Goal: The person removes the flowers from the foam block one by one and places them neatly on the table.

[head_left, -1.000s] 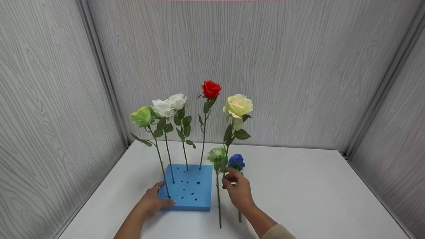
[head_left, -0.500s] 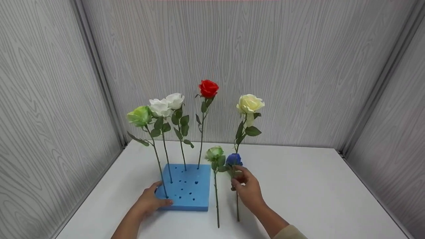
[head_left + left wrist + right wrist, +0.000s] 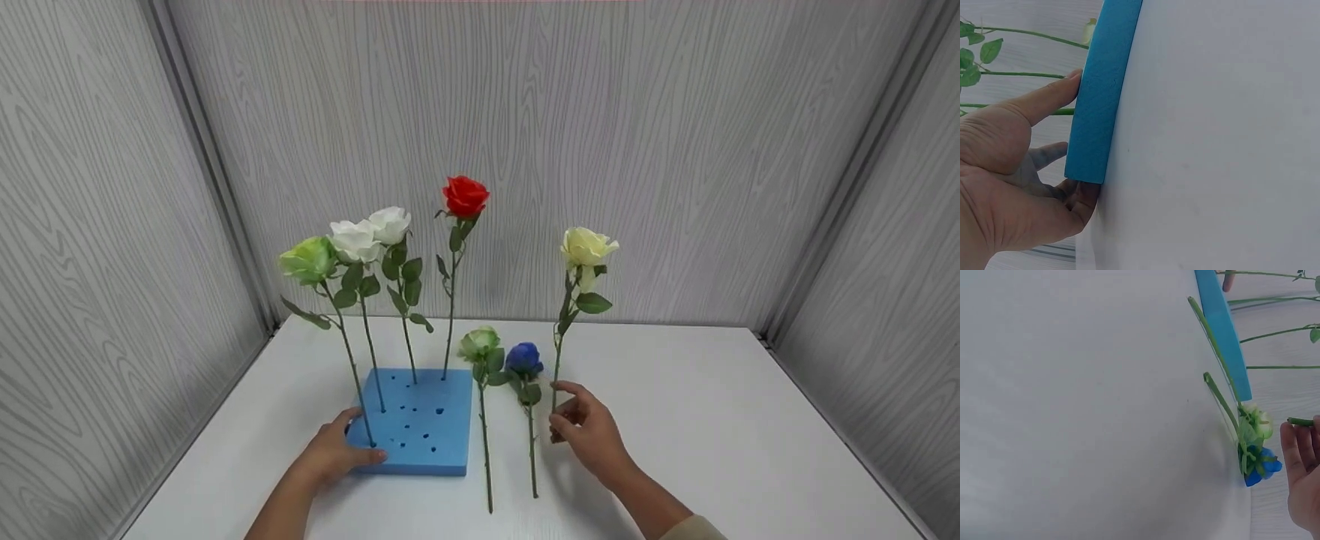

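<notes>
In the head view my right hand [image 3: 591, 433] pinches the lower stem of a pale yellow rose [image 3: 589, 246], held upright right of the blue rose. The cut stem end [image 3: 1299, 421] pokes out past the fingers in the right wrist view. My left hand [image 3: 330, 454] grips the left side of a blue foam block [image 3: 442, 439], thumb on top and fingers at its side. In the block stand a yellow-green rose [image 3: 309, 260], two white roses [image 3: 354, 240] and a red rose [image 3: 466, 196]. Several holes dot its top.
On the white table [image 3: 675, 420], right of the block, lie a light green rose [image 3: 480, 343] and a blue rose [image 3: 524, 358], stems toward the front. Wood-patterned panels [image 3: 570, 112] rise behind the table and at both sides.
My right hand has carried the pale yellow rose to the right, from beside the light green rose past the blue one. My left hand stays on the block; the head view has shifted slightly.
</notes>
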Action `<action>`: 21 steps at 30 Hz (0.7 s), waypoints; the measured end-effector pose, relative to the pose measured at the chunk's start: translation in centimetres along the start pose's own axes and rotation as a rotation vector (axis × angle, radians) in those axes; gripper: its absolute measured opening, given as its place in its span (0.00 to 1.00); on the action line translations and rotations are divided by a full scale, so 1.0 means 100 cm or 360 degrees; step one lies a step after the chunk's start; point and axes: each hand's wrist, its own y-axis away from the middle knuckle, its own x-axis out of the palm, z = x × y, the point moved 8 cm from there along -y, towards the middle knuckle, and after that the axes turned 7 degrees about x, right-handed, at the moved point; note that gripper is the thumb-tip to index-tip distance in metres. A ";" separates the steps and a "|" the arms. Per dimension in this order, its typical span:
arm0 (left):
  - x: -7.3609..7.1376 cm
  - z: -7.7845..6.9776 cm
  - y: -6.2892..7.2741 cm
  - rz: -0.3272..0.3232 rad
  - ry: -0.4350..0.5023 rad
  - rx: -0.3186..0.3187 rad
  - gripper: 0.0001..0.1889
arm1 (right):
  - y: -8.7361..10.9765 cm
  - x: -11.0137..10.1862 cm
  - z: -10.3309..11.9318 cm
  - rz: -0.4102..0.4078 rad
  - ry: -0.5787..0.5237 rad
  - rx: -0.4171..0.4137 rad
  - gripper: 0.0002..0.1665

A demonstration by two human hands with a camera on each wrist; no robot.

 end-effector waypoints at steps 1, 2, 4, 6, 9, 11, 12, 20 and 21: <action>0.000 0.000 0.000 0.0004 0.0000 -0.0002 0.62 | 0.000 -0.003 -0.003 0.0007 0.0003 0.0011 0.31; 0.000 0.000 0.000 0.0007 -0.0005 -0.0005 0.62 | 0.001 -0.006 -0.005 0.0013 0.0011 0.0028 0.31; 0.000 0.000 0.000 0.0018 -0.0008 -0.0011 0.62 | 0.001 -0.012 -0.011 0.0024 0.0025 0.0071 0.32; 0.000 0.000 0.001 0.0025 -0.0021 -0.0013 0.62 | 0.002 -0.018 -0.015 0.0040 0.0046 0.0117 0.33; -0.001 -0.002 0.001 0.0040 -0.0030 -0.0012 0.63 | 0.004 -0.025 -0.022 0.0064 0.0064 0.0192 0.34; -0.001 -0.002 0.001 0.0046 -0.0036 -0.0008 0.63 | 0.007 -0.028 -0.024 0.0088 0.0061 0.0226 0.34; -0.001 -0.002 0.001 0.0049 -0.0034 -0.0007 0.63 | 0.007 -0.029 -0.025 0.0101 0.0054 0.0240 0.34; -0.001 -0.001 -0.002 0.0068 -0.0052 -0.0001 0.64 | 0.016 -0.034 -0.031 0.0190 0.0040 0.0298 0.35; -0.001 -0.001 -0.002 0.0068 -0.0053 0.0000 0.65 | 0.017 -0.035 -0.031 0.0200 0.0037 0.0306 0.35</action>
